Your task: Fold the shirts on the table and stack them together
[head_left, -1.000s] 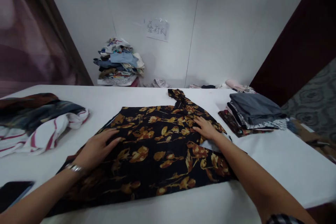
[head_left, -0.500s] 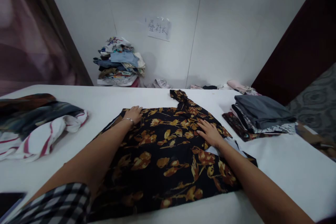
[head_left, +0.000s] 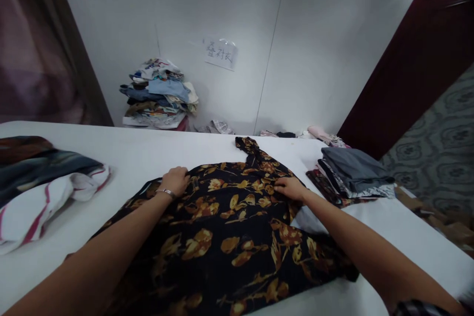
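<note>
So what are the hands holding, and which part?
Both hands grip the black floral shirt at its far edge: left hand the left corner, right hand the right side.

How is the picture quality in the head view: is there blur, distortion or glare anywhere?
Head view: wide-angle distortion bends the table edge and slants the walls; the left margin is smeared; a bright glare sits at the upper right corner; the shirt looks dim but its print is readable, and both hands, left and right, are fairly sharp; the wall sign is soft.

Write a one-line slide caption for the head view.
Both hands, left and right, grip the far edge of a black floral shirt on a white table.
</note>
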Demonstrator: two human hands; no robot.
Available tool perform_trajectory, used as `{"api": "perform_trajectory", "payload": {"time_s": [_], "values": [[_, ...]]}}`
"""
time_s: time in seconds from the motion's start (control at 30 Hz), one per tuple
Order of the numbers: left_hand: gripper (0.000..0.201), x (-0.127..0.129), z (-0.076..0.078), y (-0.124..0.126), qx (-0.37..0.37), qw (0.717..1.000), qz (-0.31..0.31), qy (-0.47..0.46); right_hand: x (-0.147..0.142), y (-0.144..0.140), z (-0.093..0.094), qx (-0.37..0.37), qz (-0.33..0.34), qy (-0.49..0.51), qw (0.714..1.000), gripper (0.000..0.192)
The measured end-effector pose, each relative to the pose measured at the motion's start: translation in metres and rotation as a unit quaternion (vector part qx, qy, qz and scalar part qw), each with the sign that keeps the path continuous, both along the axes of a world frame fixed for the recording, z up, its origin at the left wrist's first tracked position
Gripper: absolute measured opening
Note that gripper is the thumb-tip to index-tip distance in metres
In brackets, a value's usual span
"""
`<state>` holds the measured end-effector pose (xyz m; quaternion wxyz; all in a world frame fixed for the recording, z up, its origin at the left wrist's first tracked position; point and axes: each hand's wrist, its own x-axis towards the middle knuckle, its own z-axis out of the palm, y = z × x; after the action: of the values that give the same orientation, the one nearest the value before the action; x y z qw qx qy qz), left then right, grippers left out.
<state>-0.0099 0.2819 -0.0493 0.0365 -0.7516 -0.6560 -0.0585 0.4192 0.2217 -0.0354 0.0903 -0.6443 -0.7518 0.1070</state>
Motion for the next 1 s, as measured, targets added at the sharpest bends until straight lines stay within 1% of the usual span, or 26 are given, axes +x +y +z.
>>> {"api": "perform_trajectory", "payload": {"time_s": [0.03,0.07,0.13,0.17,0.23,0.3,0.4,0.53,0.6,0.67,0.73,0.87,0.93,1.0], "values": [[0.037,0.0,-0.001,0.0,0.002,1.0,0.003,-0.001,-0.006,0.014,0.01,0.015,-0.02,0.016,1.0,0.028],[0.036,0.001,-0.001,0.0,0.003,1.0,0.003,0.0,-0.013,0.03,0.018,0.036,-0.04,0.029,0.998,0.028],[0.036,0.003,0.0,0.0,0.008,1.0,0.001,0.004,-0.029,0.064,0.029,0.07,-0.073,0.046,0.994,0.035],[0.036,0.005,0.0,0.0,0.01,1.0,-0.001,0.007,-0.038,0.08,0.032,0.078,-0.085,0.052,0.992,0.038],[0.035,0.007,0.001,-0.001,0.015,1.0,-0.005,0.014,-0.055,0.11,0.031,0.084,-0.113,0.064,0.988,0.043],[0.035,0.008,0.001,-0.002,0.019,1.0,-0.008,0.022,-0.068,0.132,0.026,0.088,-0.14,0.072,0.984,0.047],[0.034,0.008,-0.001,-0.004,0.024,0.999,-0.011,0.029,-0.079,0.148,0.014,0.084,-0.165,0.074,0.98,0.052],[0.033,0.007,-0.002,-0.004,0.027,0.999,-0.01,0.032,-0.083,0.146,0.004,0.036,-0.166,0.06,0.984,0.063],[0.032,0.006,-0.001,-0.003,0.026,0.999,-0.009,0.031,-0.084,0.14,0.005,0.016,-0.157,0.047,0.986,0.056],[0.032,0.006,-0.001,-0.003,0.026,0.999,-0.009,0.029,-0.083,0.132,0.012,0.007,-0.144,0.036,0.989,0.039],[0.032,0.006,-0.001,-0.002,0.027,0.999,-0.01,0.025,-0.08,0.12,0.022,0.003,-0.128,0.028,0.991,0.028],[0.032,0.006,-0.002,0.0,0.028,0.999,-0.011,0.013,-0.065,0.082,0.04,-0.03,-0.092,0.007,0.995,0.021],[0.032,0.006,-0.003,0.0,0.027,1.0,-0.012,0.007,-0.059,0.062,0.045,-0.05,-0.084,-0.012,0.995,0.02],[0.032,0.007,-0.003,0.001,0.027,1.0,-0.012,0.003,-0.057,0.05,0.048,-0.048,-0.087,-0.038,0.994,0.021]]}}
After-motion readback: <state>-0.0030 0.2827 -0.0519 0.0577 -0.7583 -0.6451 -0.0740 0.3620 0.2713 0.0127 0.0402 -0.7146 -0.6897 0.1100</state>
